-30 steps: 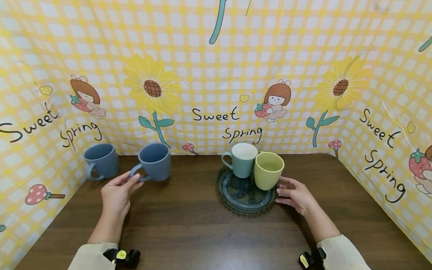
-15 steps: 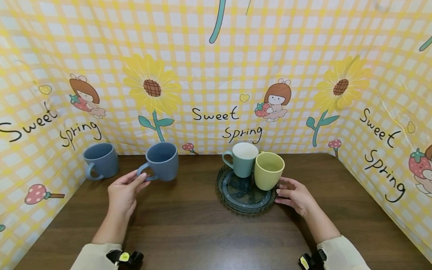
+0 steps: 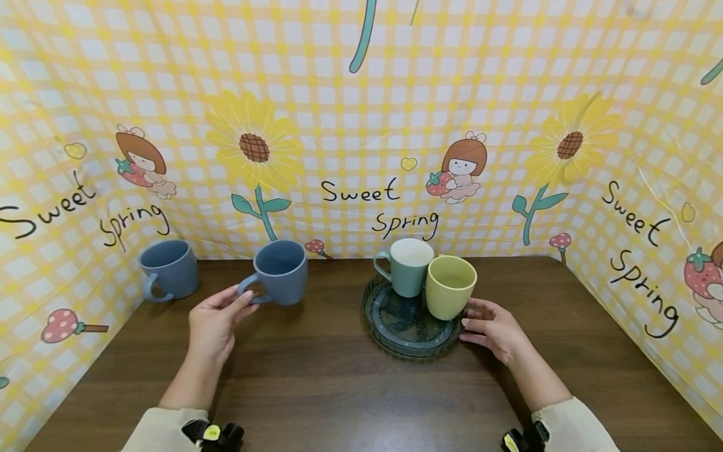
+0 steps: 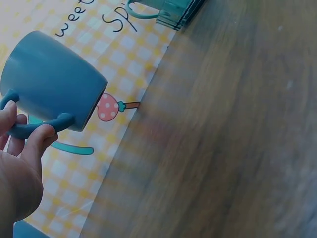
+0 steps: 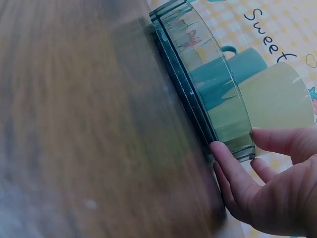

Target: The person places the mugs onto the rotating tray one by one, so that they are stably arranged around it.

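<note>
My left hand [image 3: 217, 323] pinches the handle of a blue mug [image 3: 280, 273] between thumb and fingers. In the left wrist view that blue mug [image 4: 54, 82] shows its side and base edge, and the fingers are at its handle. A round, dark translucent tray with a raised rim [image 3: 415, 351] sits to the right. On it stand a teal mug with a white inside [image 3: 408, 279] and a yellow-green mug [image 3: 449, 298] side by side. My right hand [image 3: 497, 329] touches the tray's right side; in the right wrist view its fingertips [image 5: 220, 151] lie against the wall and near the base.
A second blue mug [image 3: 172, 270] stands at the table's back left corner, its handle toward me. The brown wooden table [image 3: 333, 402] is bounded at the back and sides by a yellow checked cloth [image 3: 361, 125] with printed flowers and lettering.
My left hand has carried the blue mug rightward, away from the second blue mug. The right hand and the tray have stayed nearly still.
</note>
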A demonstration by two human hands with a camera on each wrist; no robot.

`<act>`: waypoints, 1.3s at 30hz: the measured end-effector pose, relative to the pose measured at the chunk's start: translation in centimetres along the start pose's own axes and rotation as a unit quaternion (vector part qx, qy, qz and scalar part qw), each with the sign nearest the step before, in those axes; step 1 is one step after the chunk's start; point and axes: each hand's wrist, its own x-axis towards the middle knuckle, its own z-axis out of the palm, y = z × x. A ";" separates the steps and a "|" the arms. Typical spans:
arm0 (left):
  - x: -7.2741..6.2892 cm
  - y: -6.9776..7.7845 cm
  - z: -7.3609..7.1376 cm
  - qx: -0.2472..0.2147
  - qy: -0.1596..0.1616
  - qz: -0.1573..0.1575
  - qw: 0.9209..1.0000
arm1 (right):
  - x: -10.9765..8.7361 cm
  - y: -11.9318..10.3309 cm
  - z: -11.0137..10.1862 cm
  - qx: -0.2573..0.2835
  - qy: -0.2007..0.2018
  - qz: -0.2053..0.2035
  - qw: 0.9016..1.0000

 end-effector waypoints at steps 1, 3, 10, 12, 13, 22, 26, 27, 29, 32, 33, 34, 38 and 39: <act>-0.1 0.0 0.1 0.002 -0.001 -0.002 1.000 | 0.0 0.0 0.0 0.000 0.001 -0.001 1.000; -0.2 -0.1 0.2 0.007 -0.004 -0.006 1.000 | -0.1 0.0 0.1 0.000 0.002 -0.001 1.000; -0.5 -0.8 0.5 0.016 -0.016 -0.014 1.000 | -0.3 0.1 0.4 -0.003 0.015 -0.005 1.000; -0.6 -1.0 0.6 0.013 -0.021 -0.015 1.000 | -0.3 0.1 0.4 -0.007 0.017 -0.005 1.000; -0.7 -1.1 0.7 0.014 -0.023 -0.014 1.000 | -0.3 0.2 0.5 -0.008 0.017 -0.005 1.000; -1.1 -1.4 1.4 0.013 -0.031 -0.021 0.999 | -0.5 0.0 0.7 -0.011 0.018 -0.006 1.000; -1.2 -1.6 1.9 0.025 -0.036 -0.023 0.999 | -0.4 -0.1 0.5 -0.015 0.015 -0.005 1.000; -1.2 -1.6 2.0 0.027 -0.040 -0.023 0.999 | -0.4 -0.1 0.4 -0.017 0.016 -0.004 1.000; -1.3 -1.7 2.2 0.029 -0.047 -0.022 0.998 | -0.4 -0.1 0.2 -0.022 0.016 -0.001 1.000; -1.4 -1.8 2.5 0.027 -0.053 -0.021 0.998 | -0.2 -0.1 -0.1 -0.022 0.010 0.002 1.000; -1.4 -1.8 2.6 0.025 -0.055 -0.022 0.998 | -0.1 -0.1 -0.2 -0.018 0.007 0.003 1.000; -1.5 -1.9 2.7 0.024 -0.056 -0.022 0.998 | 0.0 -0.1 -0.4 -0.013 0.003 0.003 1.000; -1.7 -2.1 3.2 0.026 -0.056 -0.030 0.998 | 0.3 -0.2 -1.1 0.012 -0.013 -0.002 1.000; -1.7 -2.1 3.3 0.025 -0.057 -0.033 0.998 | 0.4 -0.2 -1.3 0.015 -0.017 -0.004 1.000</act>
